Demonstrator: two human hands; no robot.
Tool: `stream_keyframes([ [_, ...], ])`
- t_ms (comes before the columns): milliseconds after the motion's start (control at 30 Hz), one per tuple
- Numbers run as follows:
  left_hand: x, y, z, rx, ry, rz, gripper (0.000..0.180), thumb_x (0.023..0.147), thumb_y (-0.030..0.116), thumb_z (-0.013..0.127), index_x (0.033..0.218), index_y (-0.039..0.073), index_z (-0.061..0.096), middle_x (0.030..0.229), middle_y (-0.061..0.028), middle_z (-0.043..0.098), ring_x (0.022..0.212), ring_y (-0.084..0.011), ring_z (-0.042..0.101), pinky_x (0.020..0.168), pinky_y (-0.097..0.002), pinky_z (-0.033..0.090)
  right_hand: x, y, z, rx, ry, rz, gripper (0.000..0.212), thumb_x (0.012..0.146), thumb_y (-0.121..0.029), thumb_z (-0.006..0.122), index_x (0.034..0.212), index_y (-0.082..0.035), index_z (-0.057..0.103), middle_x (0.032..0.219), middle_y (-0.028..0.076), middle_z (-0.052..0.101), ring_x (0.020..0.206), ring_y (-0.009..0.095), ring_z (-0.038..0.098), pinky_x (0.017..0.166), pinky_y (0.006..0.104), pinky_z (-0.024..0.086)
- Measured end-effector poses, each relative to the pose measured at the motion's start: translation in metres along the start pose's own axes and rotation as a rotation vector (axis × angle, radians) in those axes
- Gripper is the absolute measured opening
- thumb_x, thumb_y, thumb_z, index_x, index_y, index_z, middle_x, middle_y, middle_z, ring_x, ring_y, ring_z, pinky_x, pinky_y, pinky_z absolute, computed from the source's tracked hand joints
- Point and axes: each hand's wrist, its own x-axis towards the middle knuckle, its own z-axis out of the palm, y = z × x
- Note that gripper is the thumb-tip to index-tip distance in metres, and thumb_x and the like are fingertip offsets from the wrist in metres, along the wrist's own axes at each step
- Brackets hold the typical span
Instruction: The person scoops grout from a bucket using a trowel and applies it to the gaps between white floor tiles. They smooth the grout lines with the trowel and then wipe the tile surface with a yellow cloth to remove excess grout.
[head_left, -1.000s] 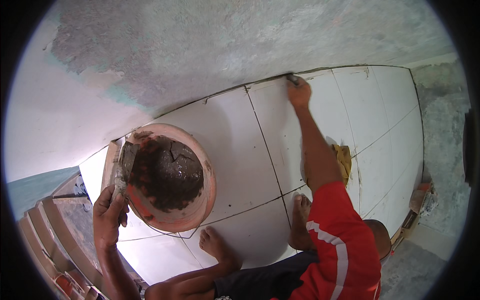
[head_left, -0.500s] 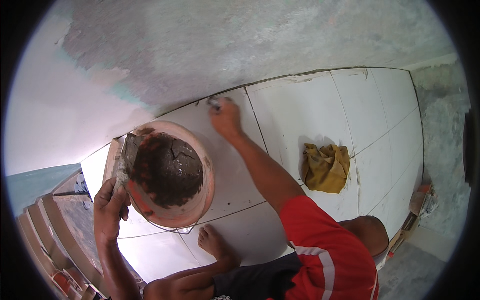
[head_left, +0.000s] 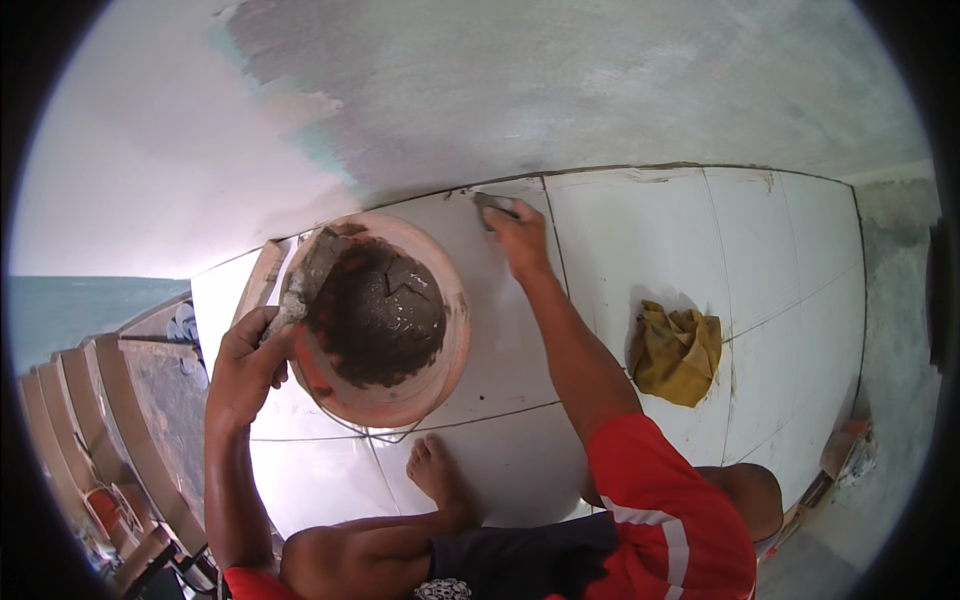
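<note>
The mortar-caked flat tool [head_left: 318, 265] was found slanted across the left rim of a round reddish bucket [head_left: 457, 320], its blade at the edge of the opening. The fingers of the left hand [head_left: 245, 365] were closed round its lower end. Wet grey mortar [head_left: 395, 310] lay inside the bucket, cracked on top, with darker residue on the wall around it. A small dark grey piece [head_left: 495, 208] was held in the right hand [head_left: 524, 240], thumb and fingers narrowed on it, over the white floor tiles [head_left: 620, 230] just short of the wall [head_left: 560, 90]; whether it touched the tile could not be determined. A thin wire handle [head_left: 400, 436] hung at the bucket's near side, and a pale strip [head_left: 262, 278] lay just beside its left side. A crumpled mustard-coloured cloth [head_left: 676, 352] rested on the tiles to the right of the right forearm. The person's bare foot [head_left: 436, 470] stood near the bucket. The wall carried a grey patch beside a paler area. Brown steps [head_left: 125, 400] descended at far left, with sandals [head_left: 184, 324] near the top.
</note>
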Motion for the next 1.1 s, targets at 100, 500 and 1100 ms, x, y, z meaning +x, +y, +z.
stream_keyframes([
  [100, 0.003, -0.010, -0.007, 0.140, 0.022, 0.016, 0.023, 0.095, 0.019, 0.067, 0.107, 0.000, 0.071, 0.073, 0.0001, 0.062, 0.064, -0.0081, 0.056, 0.059, -0.0248, 0.045, -0.035, -0.027, -0.026, 0.422, 0.020, 0.091, 0.027, 0.088, -0.015, 0.075, 0.113, -0.007, 0.070, 0.103, 0.002, 0.070, 0.087, 0.014, 0.064, 0.072, 0.0321, 0.050],
  [500, 0.028, -0.095, -0.005, -0.255, -0.095, 0.013, 0.044, 0.094, 0.020, 0.071, 0.127, -0.008, 0.063, 0.097, -0.0089, 0.072, 0.085, -0.0147, 0.069, 0.074, -0.0251, 0.054, -0.150, -0.069, 0.007, 0.895, -0.363, 0.007, 0.039, 0.098, -0.011, 0.060, 0.136, -0.002, 0.059, 0.131, 0.011, 0.066, 0.121, 0.026, 0.062, 0.107, 0.0545, 0.045],
  [1100, 0.040, 0.051, 0.211, -0.267, -0.759, 0.125, 0.046, 0.096, 0.028, 0.071, 0.129, -0.003, 0.064, 0.123, -0.0125, 0.066, 0.108, -0.0212, 0.066, 0.084, -0.0323, 0.063, -0.083, -0.128, -0.266, 0.448, 0.312, -0.315, 0.032, 0.094, -0.013, 0.065, 0.125, -0.001, 0.063, 0.111, 0.008, 0.069, 0.098, 0.022, 0.064, 0.088, 0.0447, 0.053],
])
